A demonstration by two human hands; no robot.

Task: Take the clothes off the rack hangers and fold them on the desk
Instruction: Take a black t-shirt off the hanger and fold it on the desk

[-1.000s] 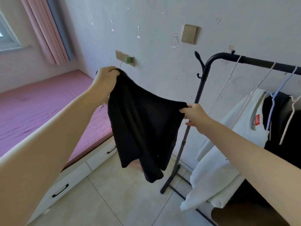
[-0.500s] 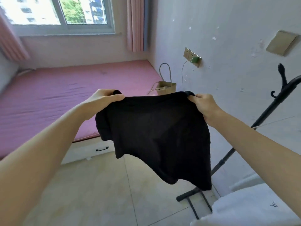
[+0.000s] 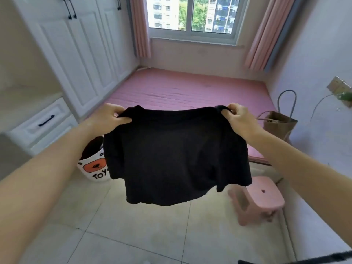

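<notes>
Black T-shirt [image 3: 177, 159], soft matte knit, hangs spread in the air over the glossy tile floor [image 3: 133, 231]. Left hand [image 3: 112, 117] and right hand [image 3: 238, 117] each pinch a top corner, fingers curled into the fabric.

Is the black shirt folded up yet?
No, it is spread out. The left hand and right hand each pinch a top corner of the black shirt, and it hangs open in the air.

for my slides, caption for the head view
Both hands, left and right, hold a black shirt spread above the tiled floor.
</notes>
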